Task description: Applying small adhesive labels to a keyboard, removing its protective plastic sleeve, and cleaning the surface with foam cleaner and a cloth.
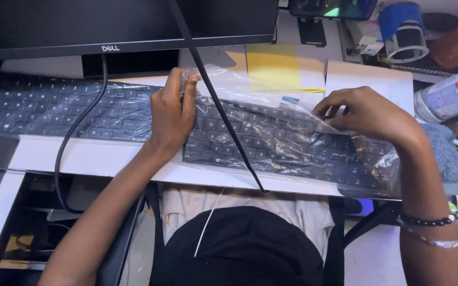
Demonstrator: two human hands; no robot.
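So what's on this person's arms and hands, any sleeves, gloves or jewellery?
Both forearms are bare, with no sleeves or gloves. The left hand shows no rings or wristwear. The right hand has a dark beaded bracelet and a thin silver bangle at the wrist.

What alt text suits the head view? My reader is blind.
Two bare hands, left hand and right hand, grip a clear plastic bag around a black keyboard on a white desk; a second wrapped black keyboard lies beside it.
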